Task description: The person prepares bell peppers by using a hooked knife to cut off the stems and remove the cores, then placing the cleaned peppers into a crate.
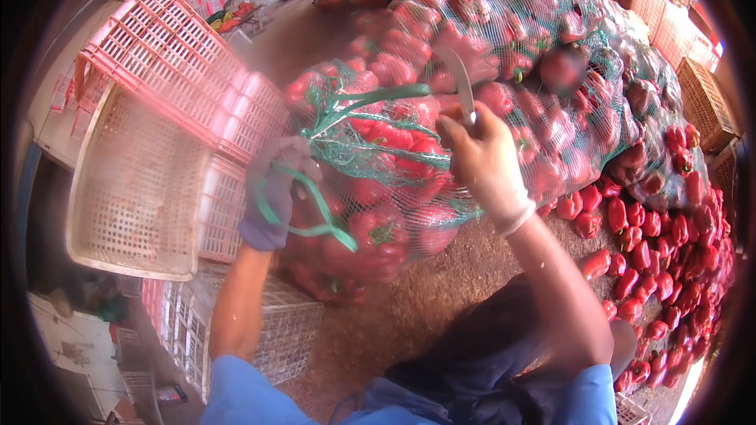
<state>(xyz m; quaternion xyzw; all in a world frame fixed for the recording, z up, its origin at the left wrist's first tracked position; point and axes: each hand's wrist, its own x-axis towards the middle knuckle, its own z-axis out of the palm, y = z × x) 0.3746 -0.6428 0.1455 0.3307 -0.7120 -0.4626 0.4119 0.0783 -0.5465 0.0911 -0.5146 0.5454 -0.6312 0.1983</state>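
A green mesh bag (394,220) full of red bell peppers (386,236) lies before me, its gathered top pointing left. My left hand (276,177), in a greyish-purple glove, is beside that top, with its fingers closed on a green plastic ribbon (335,230) that loops out of the hand. A second green strip (378,97) lies across the bag's neck. Over the bag's right side, my right hand (484,149) grips a knife (459,83), with the curved blade pointing up and away. A whitish cuff circles the right wrist. The knife's handle is hidden in the hand.
More full mesh bags (504,24) are piled behind and to the right. Loose red peppers (654,267) cover the floor at right. At left stand pink plastic crates (165,51), a cream perforated crate (138,181) and a white crate (276,330). Brown crates (705,102) stand far right.
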